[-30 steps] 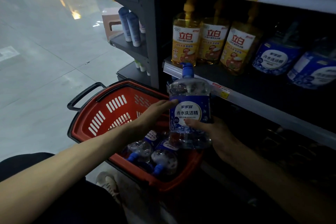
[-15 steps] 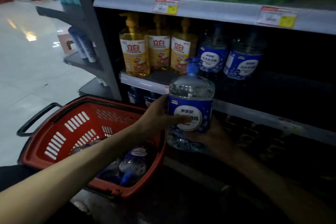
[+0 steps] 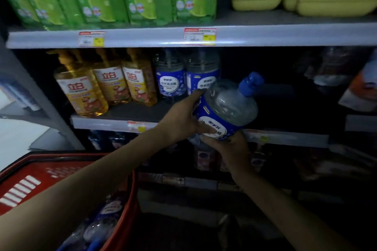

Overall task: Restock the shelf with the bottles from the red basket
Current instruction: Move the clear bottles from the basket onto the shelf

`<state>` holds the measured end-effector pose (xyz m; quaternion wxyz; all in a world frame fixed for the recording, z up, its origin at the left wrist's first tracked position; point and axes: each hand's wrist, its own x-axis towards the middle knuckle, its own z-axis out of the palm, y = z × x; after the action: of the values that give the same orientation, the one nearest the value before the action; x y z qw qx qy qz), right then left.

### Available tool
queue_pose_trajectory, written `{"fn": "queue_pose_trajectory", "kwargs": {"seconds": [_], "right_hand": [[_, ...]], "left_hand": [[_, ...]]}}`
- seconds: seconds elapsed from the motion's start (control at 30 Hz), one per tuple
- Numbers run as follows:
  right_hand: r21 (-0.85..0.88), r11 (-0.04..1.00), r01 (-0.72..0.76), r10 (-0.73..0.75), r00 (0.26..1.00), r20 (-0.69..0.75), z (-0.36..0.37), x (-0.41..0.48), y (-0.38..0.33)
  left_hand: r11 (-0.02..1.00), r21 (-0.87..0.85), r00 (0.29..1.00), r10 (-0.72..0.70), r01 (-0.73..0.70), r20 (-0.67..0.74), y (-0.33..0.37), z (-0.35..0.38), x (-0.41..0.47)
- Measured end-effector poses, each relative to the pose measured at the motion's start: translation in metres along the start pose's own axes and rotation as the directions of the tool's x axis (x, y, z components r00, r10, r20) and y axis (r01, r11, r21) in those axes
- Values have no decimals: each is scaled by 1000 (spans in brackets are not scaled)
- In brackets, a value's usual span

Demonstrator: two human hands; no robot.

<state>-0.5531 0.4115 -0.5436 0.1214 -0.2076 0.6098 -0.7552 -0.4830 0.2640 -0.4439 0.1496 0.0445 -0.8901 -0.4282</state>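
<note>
Blue-capped and tipped to the right, the bottle [image 3: 226,106] is held up just in front of the shelf [image 3: 102,124]. The left hand [image 3: 181,122] grips its side and the right hand [image 3: 230,144] grips its bottom. Other bottles [image 3: 106,216] lie in the red basket [image 3: 40,169].

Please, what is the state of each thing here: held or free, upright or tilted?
Blue-capped bottle: tilted, cap to the upper right, held in front of the middle shelf, not on it.
Left hand: grips the bottle's side.
Right hand: holds the bottle from below.
Two blue-label bottles: upright on the shelf.
Three yellow pump bottles: upright on the shelf.
Red basket: holds spare bottles lying down.
</note>
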Motion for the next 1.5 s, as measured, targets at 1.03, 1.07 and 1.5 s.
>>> {"fn": "queue_pose_trajectory", "kwargs": {"seconds": [1.03, 1.07, 1.5], "right_hand": [[-324, 946, 20, -150, 912, -383, -103, 152, 10], [-342, 939, 19, -152, 917, -368, -104, 156, 13], [-283, 953, 109, -200, 928, -316, -85, 235, 41]], "left_hand": [[751, -660, 893, -273, -34, -358, -41, 161, 153], [744, -667, 887, -279, -43, -368, -42, 163, 156], [902, -430, 799, -273, 21, -535, -66, 154, 235]]}}
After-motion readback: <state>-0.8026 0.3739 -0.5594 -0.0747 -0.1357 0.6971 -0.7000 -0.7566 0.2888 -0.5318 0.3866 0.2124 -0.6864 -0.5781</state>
